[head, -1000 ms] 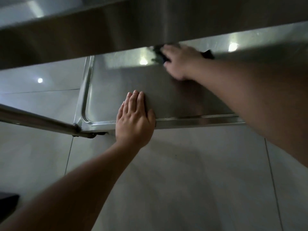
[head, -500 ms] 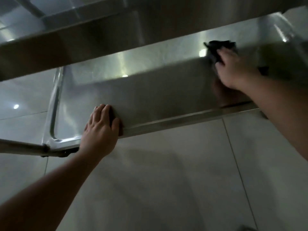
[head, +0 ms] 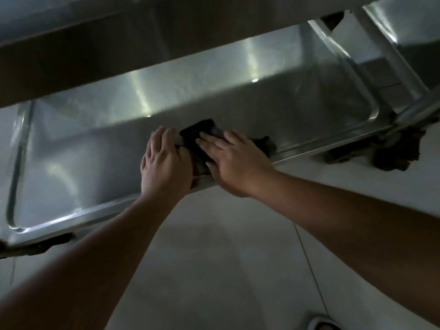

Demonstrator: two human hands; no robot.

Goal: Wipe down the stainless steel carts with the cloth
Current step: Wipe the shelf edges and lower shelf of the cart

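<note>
The wiping stroke has swept back: half a second ago the right hand (head: 234, 166) worked the cloth (head: 197, 139) far out toward the shelf's right end, well apart from the left hand (head: 164, 163); now both hands lie side by side at the middle of the near rim. The right hand's fingers are spread flat, pressing the dark cloth onto the steel, not curled round it. The left hand, flat with fingers together, rests on the shelf just left of the cloth, its thumb edge touching or nearly touching the fabric; which cannot be told. This suggests the right half of this shelf has had its pass, and the stretch left of the hands likely remains.

The lower shelf (head: 78, 163) of the stainless steel cart is a shallow tray with a raised rim, streaked with reflected light. Above the hands looms the upper shelf (head: 100, 44), in shadow. Right of the cloth, past the tray's corner, stands a cart leg (head: 404, 63). Below the wrists spreads a pale tiled floor (head: 226, 270). The room is dim.
</note>
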